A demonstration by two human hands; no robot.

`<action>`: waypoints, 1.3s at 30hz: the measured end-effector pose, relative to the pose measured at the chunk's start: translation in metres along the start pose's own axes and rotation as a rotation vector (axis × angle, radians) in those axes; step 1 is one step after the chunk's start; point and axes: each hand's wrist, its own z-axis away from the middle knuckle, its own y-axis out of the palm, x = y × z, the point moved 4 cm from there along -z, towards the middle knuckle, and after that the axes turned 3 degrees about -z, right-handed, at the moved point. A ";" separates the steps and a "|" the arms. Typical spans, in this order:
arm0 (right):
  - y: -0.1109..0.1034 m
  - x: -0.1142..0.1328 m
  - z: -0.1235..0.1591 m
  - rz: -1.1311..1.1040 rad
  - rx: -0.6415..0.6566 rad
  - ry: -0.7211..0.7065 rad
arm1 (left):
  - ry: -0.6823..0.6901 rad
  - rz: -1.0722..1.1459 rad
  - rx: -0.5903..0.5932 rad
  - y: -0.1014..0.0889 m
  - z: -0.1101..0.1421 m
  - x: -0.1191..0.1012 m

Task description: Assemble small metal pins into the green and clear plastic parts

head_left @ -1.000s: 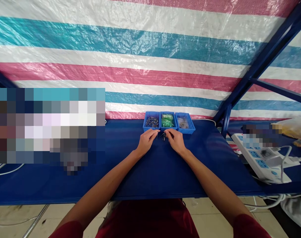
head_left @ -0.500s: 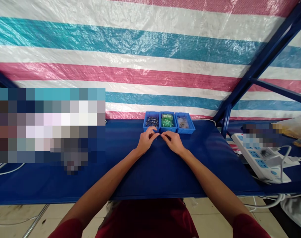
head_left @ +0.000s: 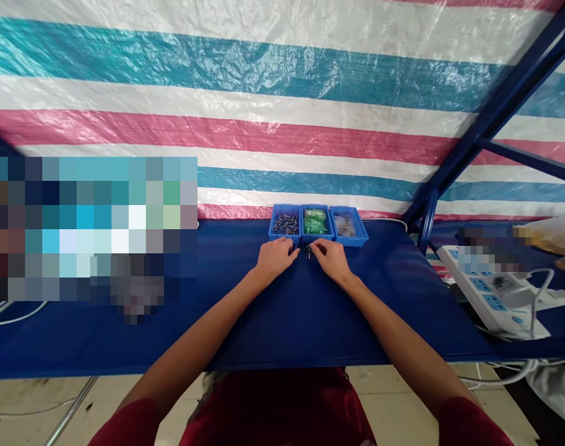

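Note:
My right hand pinches thin metal pins, which stick out from its fingertips toward the left. Close beside it, my left hand has its thumb and fingers drawn together; whatever lies between them is too small to make out. Just beyond the hands, three blue bins stand in a row. Many small metal pins fill the left bin. Green plastic packets lie in the middle bin. Small clear bags are in the right bin.
Both forearms pass over a blue tabletop. A white power strip with cables lies to the right, near a blue metal frame post. Striped sheeting hangs behind the bins. The left side is pixelated.
The metal pins now show clearly at my right fingertips. My left hand has turned more palm-down, its fingers lowered from the left bin's edge. The view has shifted slightly.

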 end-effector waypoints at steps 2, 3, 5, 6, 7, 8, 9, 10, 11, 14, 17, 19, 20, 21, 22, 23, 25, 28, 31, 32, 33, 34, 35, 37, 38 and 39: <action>0.000 -0.001 0.000 0.002 0.008 0.011 | 0.020 -0.024 0.069 0.009 0.004 -0.003; 0.000 -0.001 0.000 0.002 0.014 0.016 | 0.024 -0.036 0.086 0.012 0.005 -0.003; 0.001 -0.002 0.000 0.002 0.028 0.023 | 0.018 -0.056 0.108 0.013 0.005 -0.003; 0.001 -0.002 0.000 0.004 0.035 0.026 | 0.015 -0.063 0.118 0.013 0.004 -0.002; 0.002 -0.002 0.001 0.006 0.042 0.028 | 0.012 -0.068 0.128 0.013 0.004 -0.002; 0.002 -0.001 0.001 0.007 0.048 0.029 | 0.011 -0.071 0.136 0.012 0.005 -0.001; 0.003 -0.001 0.001 0.008 0.054 0.028 | 0.016 -0.070 0.141 0.012 0.005 -0.001; 0.003 0.000 0.001 0.007 0.057 0.025 | 0.025 -0.067 0.139 0.012 0.006 0.000; 0.003 0.000 0.001 0.005 0.059 0.021 | 0.038 -0.061 0.128 0.012 0.006 0.001; 0.003 0.002 0.001 0.007 0.046 0.005 | 0.082 -0.045 0.076 0.015 0.008 0.004; 0.001 0.002 0.001 0.006 0.027 -0.016 | 0.118 -0.002 0.030 0.019 0.009 0.007; 0.000 0.002 0.001 -0.005 0.012 -0.038 | 0.142 0.055 0.000 0.019 0.009 0.008; 0.000 0.002 0.001 -0.010 0.005 -0.051 | 0.151 0.086 -0.017 0.019 0.009 0.008; 0.000 0.002 0.001 -0.015 0.002 -0.065 | 0.161 0.117 -0.031 0.018 0.010 0.008; 0.000 0.002 0.001 -0.019 0.001 -0.076 | 0.172 0.148 -0.041 0.018 0.010 0.008; 0.001 0.002 0.001 -0.024 0.003 -0.085 | 0.186 0.179 -0.049 0.017 0.010 0.007; 0.002 0.002 0.001 -0.034 0.019 -0.104 | 0.222 0.238 -0.068 0.016 0.010 0.006; 0.005 0.003 0.002 -0.051 0.051 -0.140 | 0.260 0.313 -0.121 0.014 0.011 0.004; 0.006 0.004 0.003 -0.059 0.078 -0.161 | 0.235 0.420 -0.198 0.012 0.012 0.005; 0.007 0.004 0.003 -0.061 0.082 -0.159 | 0.213 0.463 -0.227 0.011 0.013 0.005; 0.007 0.004 0.003 -0.066 0.082 -0.156 | 0.194 0.504 -0.255 0.010 0.013 0.006; 0.006 0.004 0.003 -0.074 0.083 -0.153 | 0.183 0.539 -0.273 0.009 0.013 0.006; 0.006 0.004 0.003 -0.079 0.082 -0.150 | 0.178 0.567 -0.286 0.008 0.014 0.006; 0.005 0.006 0.003 -0.087 0.075 -0.146 | 0.184 0.613 -0.303 0.007 0.015 0.005; 0.004 0.006 0.003 -0.090 0.070 -0.144 | 0.185 0.637 -0.312 0.006 0.015 0.004; 0.003 0.007 0.003 -0.094 0.066 -0.140 | 0.181 0.663 -0.322 0.006 0.016 0.004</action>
